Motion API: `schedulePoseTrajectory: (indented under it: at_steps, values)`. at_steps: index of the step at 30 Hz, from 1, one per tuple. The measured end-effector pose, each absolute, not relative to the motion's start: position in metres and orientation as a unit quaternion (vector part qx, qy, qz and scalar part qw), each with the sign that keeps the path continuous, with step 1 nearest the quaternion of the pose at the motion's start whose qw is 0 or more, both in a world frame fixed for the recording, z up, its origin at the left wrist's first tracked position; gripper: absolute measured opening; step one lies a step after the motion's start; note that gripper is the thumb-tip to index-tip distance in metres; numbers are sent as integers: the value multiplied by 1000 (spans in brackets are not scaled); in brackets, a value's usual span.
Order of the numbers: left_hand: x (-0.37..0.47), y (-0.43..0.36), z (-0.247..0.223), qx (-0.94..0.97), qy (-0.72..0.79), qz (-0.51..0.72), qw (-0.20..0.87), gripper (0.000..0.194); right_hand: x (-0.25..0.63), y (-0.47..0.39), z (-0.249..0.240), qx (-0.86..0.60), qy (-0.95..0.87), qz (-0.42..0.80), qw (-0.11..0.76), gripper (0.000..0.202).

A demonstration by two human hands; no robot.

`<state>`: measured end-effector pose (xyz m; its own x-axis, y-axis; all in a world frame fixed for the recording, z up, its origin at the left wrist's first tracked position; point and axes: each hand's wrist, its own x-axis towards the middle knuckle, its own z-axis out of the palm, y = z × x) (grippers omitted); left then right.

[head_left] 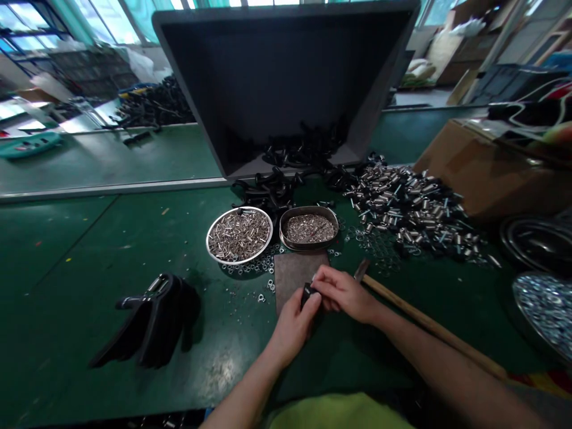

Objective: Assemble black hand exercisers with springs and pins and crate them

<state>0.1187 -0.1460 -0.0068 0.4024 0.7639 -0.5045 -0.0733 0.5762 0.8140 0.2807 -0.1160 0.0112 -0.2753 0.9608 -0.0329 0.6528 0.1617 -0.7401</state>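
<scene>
Head view: small, black, blocky part held at lower centre

Position: right of centre, lower half of the frame, at the near portion of a flat, brownish-grey, square plate.

Grip, left hand: thumb and fingers closed narrowly about the part, seemingly to steady it. Grip, right hand: fingertips drawn together at its upper end, probably for finer handling; whether they pinched anything small could not be told.

Supplies, centre: white-rimmed, round dish of silvery metal pins; dull brown, oval metal tin of tiny, shiny pieces. Both stood just beyond the plate, presumably for short reaches.

Tool, lower right: hammer with long, pale wooden handle, its head near the right hand, likely kept within grasp.

Appearance: part dark, with a pale mark or glint on its face; remainder hidden by fingers.
</scene>
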Motion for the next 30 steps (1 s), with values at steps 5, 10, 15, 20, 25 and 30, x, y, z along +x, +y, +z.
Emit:
schedulePoseTrajectory:
  at_steps: [5,10,15,20,25,30]
  values:
    - [115,-145,-8,299,464,259,792,48,368,-31,11,-703,-688,43,177,22]
    - [113,-138,-10,185,451,328,809,56,432,14,2,-731,-671,-23,120,34]
    - [109,-124,-11,26,428,369,825,48,422,-6,1,-706,-688,-49,164,29]
    - [107,-116,-10,-31,362,427,828,30,352,-72,26,-595,-736,48,321,16]
    - [114,-120,-8,-19,338,441,831,27,277,-126,36,-447,-782,148,408,11]
    - [121,-130,-7,30,372,513,773,20,244,-135,24,-435,-805,108,389,13]
